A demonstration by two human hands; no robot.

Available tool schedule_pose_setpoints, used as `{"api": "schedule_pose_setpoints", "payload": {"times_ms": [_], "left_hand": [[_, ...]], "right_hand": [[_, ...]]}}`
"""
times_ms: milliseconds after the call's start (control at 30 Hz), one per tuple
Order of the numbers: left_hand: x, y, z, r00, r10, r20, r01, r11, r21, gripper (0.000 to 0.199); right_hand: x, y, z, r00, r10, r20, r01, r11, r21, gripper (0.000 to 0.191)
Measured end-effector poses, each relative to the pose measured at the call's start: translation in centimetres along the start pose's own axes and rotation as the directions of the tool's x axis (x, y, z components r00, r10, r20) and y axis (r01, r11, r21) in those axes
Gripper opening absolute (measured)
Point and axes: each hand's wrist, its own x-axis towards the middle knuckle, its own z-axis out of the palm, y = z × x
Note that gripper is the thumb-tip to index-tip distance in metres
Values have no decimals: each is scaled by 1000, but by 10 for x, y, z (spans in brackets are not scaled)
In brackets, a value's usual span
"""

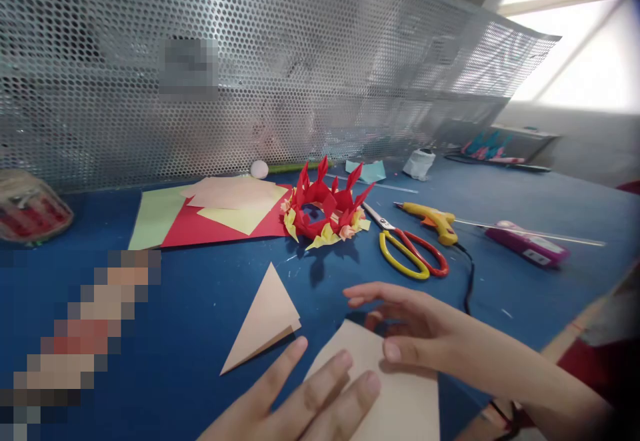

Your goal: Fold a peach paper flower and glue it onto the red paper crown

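A sheet of pale peach paper (400,401) lies in front of me on the blue table. My left hand (305,404) rests on it with the fingers spread. At the sheet's far edge is my right hand (415,327); its thumb touches the paper, while its loosely curved fingers stay apart beyond the edge. A folded peach paper triangle (265,321) lies just past my left fingertips. Farther back stands a red folded-paper ring (320,191) with pointed tips and yellow and peach pieces round its base.
Scissors (407,254) with red and yellow handles lie beside a yellow glue gun (435,221). A purple tool (525,244) is at right. Red, green, yellow and peach sheets (220,224) lie at back left, before a perforated metal screen (250,74). A pixelated patch covers the left.
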Motion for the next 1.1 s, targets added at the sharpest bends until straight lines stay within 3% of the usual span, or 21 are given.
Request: {"api": "schedule_pose_setpoints", "payload": {"times_ms": [67,200,300,400,567,633,733,767,800,833,900,933,967,1033,1100], "left_hand": [[2,-4,-3,1000,13,-7,-12,999,34,42],[3,-5,-5,1000,-15,17,14,999,46,40],[3,-5,-5,1000,-25,12,25,999,41,37],[3,-6,-5,1000,-18,24,16,996,83,37],[3,-6,-5,996,-74,59,72,997,35,38],[2,-4,-6,989,-119,93,118,993,14,40],[0,-2,-8,955,-269,123,264,963,49,39],[-2,-2,-8,936,-318,154,311,948,63,39],[-5,-2,-7,916,-349,200,343,937,64,39],[-8,-3,-6,901,-352,253,352,935,44,40],[-16,-5,-3,884,-305,354,343,938,-48,43],[-20,-6,-2,879,-286,381,343,935,-89,45],[-23,-7,0,874,-284,393,353,928,-115,47],[-26,-9,1,871,-314,378,377,920,-106,49],[-25,-10,2,881,-345,325,390,917,-84,47]], "right_hand": [[4,0,-3,1000,20,21,-19,999,-36,70],[11,-4,-6,979,84,186,-96,994,54,59],[15,-13,-11,984,93,154,-107,990,90,53],[17,-21,-13,991,81,107,-94,989,116,63],[21,-23,-4,970,111,214,-149,974,169,63],[23,-25,-7,985,112,132,-129,983,129,62],[29,-30,-32,986,26,-167,-15,998,67,53],[32,-31,-45,949,-31,-314,45,998,38,49],[35,-33,-60,874,-101,-476,115,993,0,47],[40,-35,-76,760,-169,-627,178,983,-48,45],[53,-36,-105,501,-263,-824,246,957,-156,39],[60,-36,-117,403,-290,-868,247,948,-202,36],[68,-35,-126,341,-314,-886,237,941,-242,35],[86,-31,-135,294,-372,-880,191,925,-328,31],[104,-25,-134,317,-446,-837,118,894,-431,32]]}}
